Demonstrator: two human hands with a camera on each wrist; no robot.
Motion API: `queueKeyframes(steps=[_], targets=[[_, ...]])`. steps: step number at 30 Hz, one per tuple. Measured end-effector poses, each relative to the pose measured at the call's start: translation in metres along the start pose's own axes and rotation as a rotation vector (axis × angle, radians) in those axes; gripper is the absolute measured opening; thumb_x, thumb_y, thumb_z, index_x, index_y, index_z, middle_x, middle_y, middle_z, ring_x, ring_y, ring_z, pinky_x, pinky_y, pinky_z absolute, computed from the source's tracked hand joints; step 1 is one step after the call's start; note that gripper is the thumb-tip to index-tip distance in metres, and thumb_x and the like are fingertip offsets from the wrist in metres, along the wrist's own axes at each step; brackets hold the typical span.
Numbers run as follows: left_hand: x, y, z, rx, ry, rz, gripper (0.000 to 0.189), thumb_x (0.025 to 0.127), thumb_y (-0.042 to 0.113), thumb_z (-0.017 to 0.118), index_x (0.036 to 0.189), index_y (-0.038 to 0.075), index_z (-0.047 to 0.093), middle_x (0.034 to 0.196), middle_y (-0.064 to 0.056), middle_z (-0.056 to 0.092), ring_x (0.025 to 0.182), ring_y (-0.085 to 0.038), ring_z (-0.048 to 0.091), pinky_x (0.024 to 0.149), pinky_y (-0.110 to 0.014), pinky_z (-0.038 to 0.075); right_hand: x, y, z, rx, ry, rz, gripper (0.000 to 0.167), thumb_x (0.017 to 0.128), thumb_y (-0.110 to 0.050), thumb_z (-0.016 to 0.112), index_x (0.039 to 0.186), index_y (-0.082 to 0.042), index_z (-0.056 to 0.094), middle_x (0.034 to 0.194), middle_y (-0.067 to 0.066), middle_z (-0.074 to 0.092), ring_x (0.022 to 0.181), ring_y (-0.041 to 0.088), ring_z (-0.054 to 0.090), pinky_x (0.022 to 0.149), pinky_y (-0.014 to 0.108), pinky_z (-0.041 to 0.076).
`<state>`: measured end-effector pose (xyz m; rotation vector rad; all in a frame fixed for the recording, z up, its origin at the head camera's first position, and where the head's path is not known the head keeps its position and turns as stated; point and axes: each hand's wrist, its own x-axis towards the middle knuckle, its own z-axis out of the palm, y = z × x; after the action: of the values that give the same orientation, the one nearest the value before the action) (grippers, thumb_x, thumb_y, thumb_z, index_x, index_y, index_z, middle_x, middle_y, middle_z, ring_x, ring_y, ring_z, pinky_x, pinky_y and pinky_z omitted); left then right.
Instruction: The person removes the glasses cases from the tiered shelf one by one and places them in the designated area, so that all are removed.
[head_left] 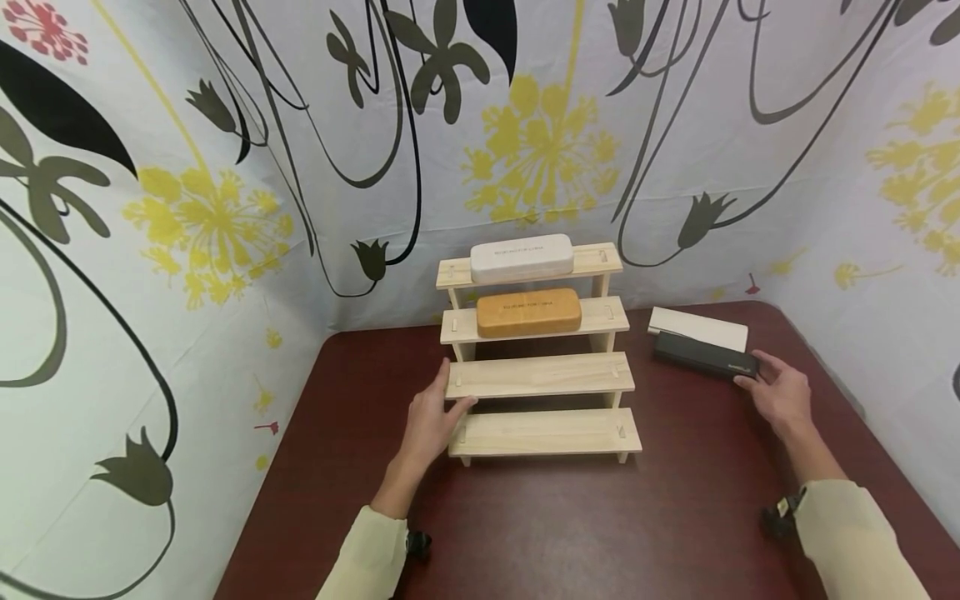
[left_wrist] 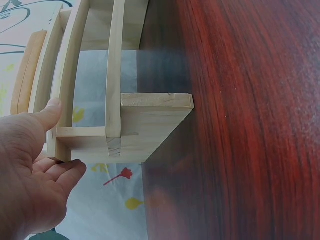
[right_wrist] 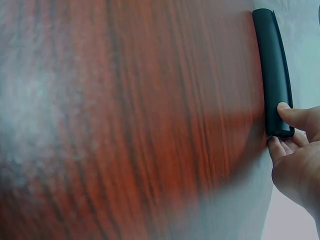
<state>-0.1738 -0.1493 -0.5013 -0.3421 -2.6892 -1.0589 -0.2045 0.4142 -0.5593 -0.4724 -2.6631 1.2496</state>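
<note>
A four-step wooden display rack (head_left: 543,375) stands on the table. My left hand (head_left: 429,421) grips the left end of its second step from the bottom, thumb on top and fingers curled under the board (left_wrist: 64,110). At the table's right side my right hand (head_left: 782,392) pinches the near right end of a black glasses case (head_left: 705,354). In the right wrist view the thumb lies on the case (right_wrist: 272,70) and the fingers curl at its end. A white glasses case (head_left: 521,258) lies on the top step, an orange-tan one (head_left: 528,313) on the step below.
A flat white case (head_left: 701,327) lies on the dark red wood-grain table (head_left: 540,525) just behind the black case. Patterned fabric (head_left: 540,150) closes off the back and both sides. The rack's two lower steps are bare.
</note>
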Motion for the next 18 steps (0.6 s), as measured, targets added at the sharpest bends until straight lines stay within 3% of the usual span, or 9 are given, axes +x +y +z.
queueKeyframes(steps=[3, 6, 18], targets=[[-0.0002, -0.0005, 0.0, 0.001, -0.002, -0.002, 0.089, 0.097, 0.028, 0.081, 0.164, -0.003, 0.032, 0.154, -0.024, 0.053, 0.137, -0.036, 0.057, 0.106, -0.051, 0.052, 0.0002, -0.0006, -0.0002, 0.003, -0.005, 0.008, 0.066, 0.104, -0.015, 0.07, 0.16, 0.006, 0.041, 0.15, 0.032, 0.048, 0.136, 0.047, 0.05, 0.113, 0.05, 0.042], [-0.0001, -0.0006, 0.0, 0.0, -0.004, -0.003, 0.088, 0.097, 0.028, 0.081, 0.165, -0.003, 0.032, 0.154, -0.024, 0.053, 0.138, -0.037, 0.057, 0.106, -0.051, 0.052, 0.0005, -0.001, -0.0004, 0.011, -0.015, 0.021, 0.066, 0.105, -0.015, 0.068, 0.161, 0.006, 0.038, 0.152, 0.034, 0.046, 0.137, 0.05, 0.048, 0.113, 0.058, 0.039], [0.0, -0.002, 0.0008, 0.0, -0.006, -0.003, 0.088, 0.097, 0.028, 0.081, 0.164, -0.003, 0.032, 0.155, -0.024, 0.052, 0.138, -0.037, 0.056, 0.107, -0.051, 0.052, 0.0026, -0.0043, -0.0005, 0.009, -0.024, 0.03, 0.067, 0.106, -0.013, 0.066, 0.162, 0.005, 0.035, 0.154, 0.032, 0.042, 0.14, 0.049, 0.045, 0.112, 0.057, 0.04]])
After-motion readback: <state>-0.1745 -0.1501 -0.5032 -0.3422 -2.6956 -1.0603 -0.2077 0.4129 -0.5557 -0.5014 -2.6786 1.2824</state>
